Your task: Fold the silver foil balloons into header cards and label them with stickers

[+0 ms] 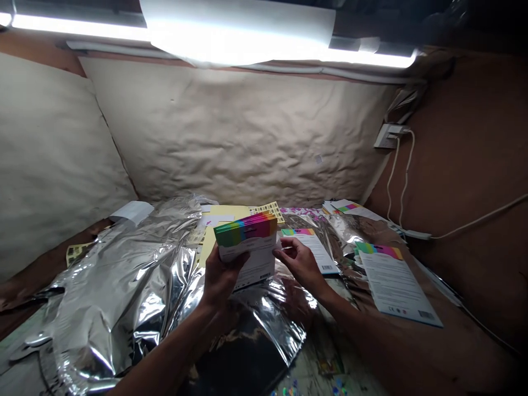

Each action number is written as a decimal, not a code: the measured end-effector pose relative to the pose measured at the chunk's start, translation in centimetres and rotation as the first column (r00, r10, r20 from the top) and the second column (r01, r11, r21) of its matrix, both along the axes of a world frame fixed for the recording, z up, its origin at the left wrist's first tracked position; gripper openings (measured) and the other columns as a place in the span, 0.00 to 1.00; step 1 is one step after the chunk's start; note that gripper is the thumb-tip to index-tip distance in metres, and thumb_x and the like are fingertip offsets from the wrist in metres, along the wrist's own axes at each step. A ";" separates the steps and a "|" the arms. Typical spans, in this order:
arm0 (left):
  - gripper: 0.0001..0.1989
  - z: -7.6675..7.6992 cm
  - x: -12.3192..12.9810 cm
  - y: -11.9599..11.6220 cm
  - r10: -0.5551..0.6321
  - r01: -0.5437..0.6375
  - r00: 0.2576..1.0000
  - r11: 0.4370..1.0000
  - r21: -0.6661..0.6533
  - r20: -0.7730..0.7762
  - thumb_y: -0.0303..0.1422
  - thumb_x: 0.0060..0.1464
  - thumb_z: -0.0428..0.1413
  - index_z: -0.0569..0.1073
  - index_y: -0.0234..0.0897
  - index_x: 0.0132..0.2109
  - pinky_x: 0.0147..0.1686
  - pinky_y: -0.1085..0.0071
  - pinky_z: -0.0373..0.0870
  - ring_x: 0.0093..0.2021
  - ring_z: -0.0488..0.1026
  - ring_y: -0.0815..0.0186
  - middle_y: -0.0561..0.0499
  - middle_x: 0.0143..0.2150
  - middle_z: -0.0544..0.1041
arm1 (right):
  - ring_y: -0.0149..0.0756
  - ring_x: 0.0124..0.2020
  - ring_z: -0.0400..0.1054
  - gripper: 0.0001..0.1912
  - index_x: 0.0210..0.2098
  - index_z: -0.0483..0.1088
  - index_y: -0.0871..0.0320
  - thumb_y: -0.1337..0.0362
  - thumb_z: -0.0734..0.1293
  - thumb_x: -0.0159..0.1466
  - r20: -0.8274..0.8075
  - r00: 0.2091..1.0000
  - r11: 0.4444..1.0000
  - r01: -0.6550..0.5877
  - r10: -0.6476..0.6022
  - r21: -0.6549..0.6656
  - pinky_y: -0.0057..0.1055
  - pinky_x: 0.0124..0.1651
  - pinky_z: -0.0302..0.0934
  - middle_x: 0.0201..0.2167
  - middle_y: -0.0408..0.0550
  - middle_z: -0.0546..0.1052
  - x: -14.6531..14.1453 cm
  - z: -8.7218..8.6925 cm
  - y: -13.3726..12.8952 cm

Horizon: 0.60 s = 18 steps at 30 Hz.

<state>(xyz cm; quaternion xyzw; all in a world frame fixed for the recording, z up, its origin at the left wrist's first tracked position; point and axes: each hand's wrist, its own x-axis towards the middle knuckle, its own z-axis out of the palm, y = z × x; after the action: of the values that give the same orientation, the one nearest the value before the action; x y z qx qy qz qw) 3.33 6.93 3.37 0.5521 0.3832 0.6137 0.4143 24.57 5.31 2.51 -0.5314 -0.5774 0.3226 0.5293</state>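
My left hand (223,278) is closed around a small fanned stack of printed cardboard packets (258,256), thumb across the front. Their top bands run from green through yellow to pink, with a hanging slot, and the lower part is white with fine print and a barcode. At the stack's right edge, my right hand (303,267) has thumb and fingers pinched together beside a small pale bit that I cannot make out. Behind that hand lies a similar packet (319,256). Another packet (396,286) lies flat farther right.
Crumpled silver foil film (119,297) covers much of the table. Yellow sheets with small labels (266,210) lie at the back. More packets (357,209) rest at the back right. White cables (400,176) hang from a wall socket (388,136). A bright tube light (82,26) runs overhead.
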 end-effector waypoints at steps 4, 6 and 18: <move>0.19 -0.2 -0.2 0.3 -0.014 0.015 1.000 1.000 0.025 -0.022 0.35 0.45 0.68 0.73 0.37 0.44 0.34 0.69 0.76 0.37 0.78 0.60 0.48 0.38 0.81 | 0.46 0.52 0.72 0.19 0.52 0.73 0.55 0.53 0.66 0.66 0.000 0.988 0.981 -0.151 0.152 0.119 0.44 0.55 0.66 0.49 0.52 0.78 -0.8 0.5 -0.8; 0.19 -0.2 -0.3 0.3 -0.045 0.045 0.999 0.999 0.023 -0.028 0.35 0.44 0.69 0.73 0.36 0.43 0.34 0.69 0.76 0.37 0.78 0.59 0.48 0.38 0.81 | 0.46 0.54 0.70 0.19 0.53 0.73 0.55 0.54 0.66 0.66 0.100 0.984 0.976 -0.163 0.150 0.146 0.44 0.56 0.64 0.52 0.51 0.77 -0.9 0.8 -1.0; 0.18 0.0 0.0 -0.4 -0.214 0.214 0.977 0.977 0.002 0.017 0.33 0.47 0.67 0.74 0.35 0.45 0.36 0.70 0.76 0.39 0.79 0.61 0.48 0.40 0.81 | 0.43 0.41 0.73 0.16 0.43 0.75 0.57 0.55 0.73 0.58 0.108 0.969 0.967 -0.231 0.220 0.110 0.35 0.42 0.67 0.40 0.47 0.80 -0.9 0.1 -0.6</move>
<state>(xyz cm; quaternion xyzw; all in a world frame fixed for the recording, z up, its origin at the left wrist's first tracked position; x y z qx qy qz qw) 3.34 6.55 3.33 0.5851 0.3178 0.5702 0.4813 23.63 4.69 2.60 -0.4437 -0.6773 0.3193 0.4924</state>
